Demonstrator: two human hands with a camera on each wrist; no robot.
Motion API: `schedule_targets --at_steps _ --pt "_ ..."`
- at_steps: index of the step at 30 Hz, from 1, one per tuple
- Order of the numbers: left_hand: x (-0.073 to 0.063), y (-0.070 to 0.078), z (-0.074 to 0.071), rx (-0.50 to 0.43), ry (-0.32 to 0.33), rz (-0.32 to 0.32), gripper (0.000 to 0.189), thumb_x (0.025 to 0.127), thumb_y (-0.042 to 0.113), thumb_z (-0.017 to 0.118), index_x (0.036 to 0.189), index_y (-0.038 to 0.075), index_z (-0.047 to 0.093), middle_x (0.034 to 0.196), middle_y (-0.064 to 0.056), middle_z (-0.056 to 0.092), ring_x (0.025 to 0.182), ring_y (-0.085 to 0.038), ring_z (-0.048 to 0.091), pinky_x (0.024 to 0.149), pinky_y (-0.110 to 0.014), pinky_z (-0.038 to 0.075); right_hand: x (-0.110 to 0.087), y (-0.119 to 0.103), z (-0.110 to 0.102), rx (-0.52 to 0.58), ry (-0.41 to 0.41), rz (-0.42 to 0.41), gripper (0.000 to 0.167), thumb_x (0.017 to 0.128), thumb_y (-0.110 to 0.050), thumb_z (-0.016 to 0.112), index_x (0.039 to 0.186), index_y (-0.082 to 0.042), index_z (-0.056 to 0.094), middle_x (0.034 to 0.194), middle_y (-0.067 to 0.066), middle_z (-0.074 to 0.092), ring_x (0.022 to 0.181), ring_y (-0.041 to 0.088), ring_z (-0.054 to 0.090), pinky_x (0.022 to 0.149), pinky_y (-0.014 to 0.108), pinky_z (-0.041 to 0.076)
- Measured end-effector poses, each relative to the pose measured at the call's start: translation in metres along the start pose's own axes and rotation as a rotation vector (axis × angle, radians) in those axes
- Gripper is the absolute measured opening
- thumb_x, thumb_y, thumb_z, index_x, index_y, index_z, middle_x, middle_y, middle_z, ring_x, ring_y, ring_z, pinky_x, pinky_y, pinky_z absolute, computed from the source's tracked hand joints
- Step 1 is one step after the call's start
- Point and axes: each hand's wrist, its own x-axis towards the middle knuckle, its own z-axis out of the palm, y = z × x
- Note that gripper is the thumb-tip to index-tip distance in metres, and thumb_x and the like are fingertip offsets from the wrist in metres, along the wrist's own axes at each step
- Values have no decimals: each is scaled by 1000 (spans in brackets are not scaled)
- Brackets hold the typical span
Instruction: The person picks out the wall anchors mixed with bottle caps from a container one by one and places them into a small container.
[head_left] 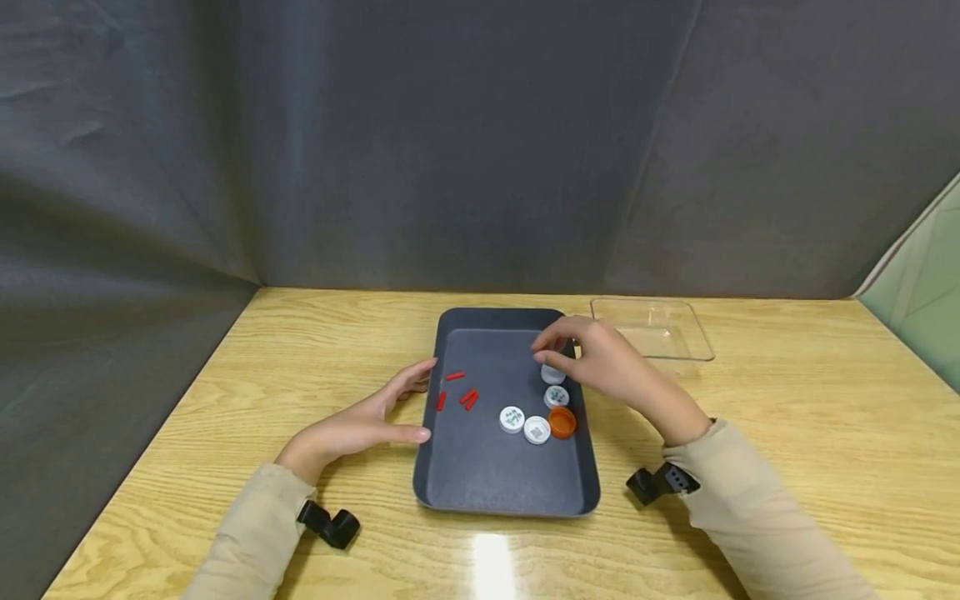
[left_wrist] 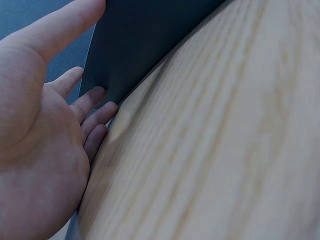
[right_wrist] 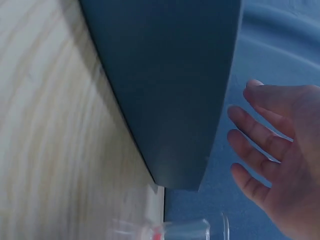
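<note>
A dark grey tray (head_left: 487,492) lies on the wooden table. My left hand (head_left: 367,423) rests at its left side, thumb and fingers spread along the rim; in the left wrist view, the fingertips of the left hand (left_wrist: 60,135) are against the tray's outer wall. Over the tray's right edge, my right hand (head_left: 600,354) hovers with loosely bent fingers above a white round cap (head_left: 553,374), which it partly hides. The right wrist view shows the right hand (right_wrist: 280,150) holding nothing visible. Nearer me sit white caps with markings (head_left: 512,419), (head_left: 557,397), (head_left: 537,430) and an orange cap (head_left: 562,422).
Several short red sticks (head_left: 468,398) lie in the tray's left half. A clear plastic container (head_left: 652,329) stands beyond the tray at the back right. Dark grey cloth (head_left: 480,150) hangs behind the table (head_left: 787,392).
</note>
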Motion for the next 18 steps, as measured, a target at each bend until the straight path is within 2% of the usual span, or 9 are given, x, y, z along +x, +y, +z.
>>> schedule_targets --at_steps 4,8,18 --pt "0 0 1 4 -4 -5 92 90 24 75 159 26 14 158 -8 23 144 -30 19 115 -59 11 0 -2 6 10 -34 -4 11 90 -14 75 100 -10 75 91 -6 67 83 13 59 72 37 50" --pt "0 0 1 9 2 -10 92 90 24 75 159 27 15 157 -8 24 144 -30 20 115 -59 10 3 -6 12 25 -69 -42 12 90 -14 75 101 -11 75 93 -7 68 85 13 59 76 41 51" --pt "0 1 0 5 14 -17 92 89 23 76 159 26 16 157 -9 24 144 -30 20 115 -59 10 16 -12 25 66 -203 -138 12 92 -15 73 102 -11 75 98 -8 68 84 10 58 74 34 49"
